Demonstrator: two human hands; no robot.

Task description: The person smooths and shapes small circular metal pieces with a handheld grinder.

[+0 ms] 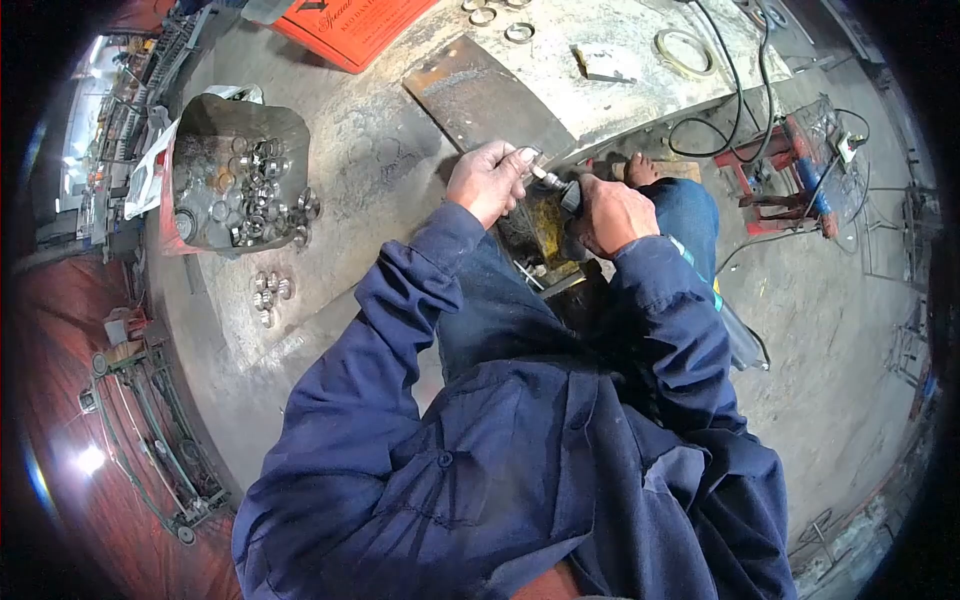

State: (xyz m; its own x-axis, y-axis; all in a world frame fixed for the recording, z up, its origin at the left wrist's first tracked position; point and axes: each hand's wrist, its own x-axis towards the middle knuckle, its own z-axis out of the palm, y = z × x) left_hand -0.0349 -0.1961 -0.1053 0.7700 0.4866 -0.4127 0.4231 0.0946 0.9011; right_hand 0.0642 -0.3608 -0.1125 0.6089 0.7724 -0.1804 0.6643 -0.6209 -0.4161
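My right hand (615, 215) is wrapped around a die grinder (569, 194), whose narrow metal tip points up and left. The grinder's body runs back under my right forearm. My left hand (487, 182) is closed just left of the tip, thumb and fingers pinched together. What it pinches is too small and too covered to make out. Both hands are above my lap, by the near edge of a rusty steel plate (490, 95). Under the grinder is a yellowish, dirty object (548, 228), partly hidden by my hands.
On the left stands a cut-open container (245, 125) with several metal rings inside. More small rings (270, 290) lie on the floor below it. A red-orange tin (345, 30) is at the top. Loose rings (519, 33) and a larger ring (685, 52) rest on the pale board; black cable (735, 130) loops at right.
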